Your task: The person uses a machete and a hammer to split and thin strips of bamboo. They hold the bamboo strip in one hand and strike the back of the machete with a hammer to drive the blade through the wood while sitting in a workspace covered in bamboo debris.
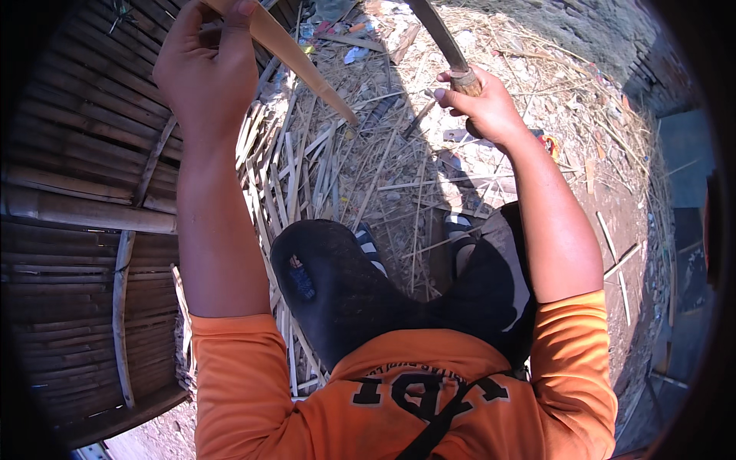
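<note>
My left hand is raised at the upper left, its fingers closed round a long strip of split bamboo. The strip slants down to the right, and its upper end runs out of the picture. At the upper right, my right hand grips the wooden handle of a machete. The dark blade points up and away to the left, and its tip is cut off by the top edge. Blade and strip are apart from each other.
Bamboo slats lie in a heap beside my left knee. Shavings and scraps litter the ground ahead. A woven bamboo wall stands close on the left. A rough grey wall rises at the far right.
</note>
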Demonstrator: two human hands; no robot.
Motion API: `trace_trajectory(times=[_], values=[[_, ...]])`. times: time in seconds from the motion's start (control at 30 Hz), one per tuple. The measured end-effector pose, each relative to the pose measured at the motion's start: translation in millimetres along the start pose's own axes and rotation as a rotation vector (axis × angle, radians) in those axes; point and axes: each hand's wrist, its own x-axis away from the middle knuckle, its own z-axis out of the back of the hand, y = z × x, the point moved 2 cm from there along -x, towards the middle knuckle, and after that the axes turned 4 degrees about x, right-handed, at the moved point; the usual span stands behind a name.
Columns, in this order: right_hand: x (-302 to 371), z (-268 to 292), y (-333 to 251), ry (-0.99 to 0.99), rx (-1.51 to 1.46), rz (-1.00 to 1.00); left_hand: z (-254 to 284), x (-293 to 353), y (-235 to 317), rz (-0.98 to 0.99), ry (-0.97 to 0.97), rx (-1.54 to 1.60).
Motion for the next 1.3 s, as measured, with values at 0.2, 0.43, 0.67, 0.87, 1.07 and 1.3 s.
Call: trace_trajectory(times=[0.2, 0.43, 0.67, 0.87, 1.07, 1.3], values=[[18, 12, -42, -0.012, 0.107, -0.037, -13, 8, -31, -0.055, 0.000, -0.085], [67, 17, -152, -0.077, -0.285, 0.111, -40, -2, -4, -0.003, -0.073, -0.116], [92, 17, -224, -0.118, -0.154, 0.228, -49, 3, 4, 0.019, -0.073, -0.128], [94, 15, -227, -0.131, -0.124, 0.213, -48, 5, 2, 0.011, -0.069, -0.132], [96, 10, -229, -0.181, -0.207, 0.164, -41, 5, 8, 0.025, -0.077, -0.124], [102, 5, -231, -0.181, -0.188, 0.199, -41, 3, 8, 0.026, -0.078, -0.177]])
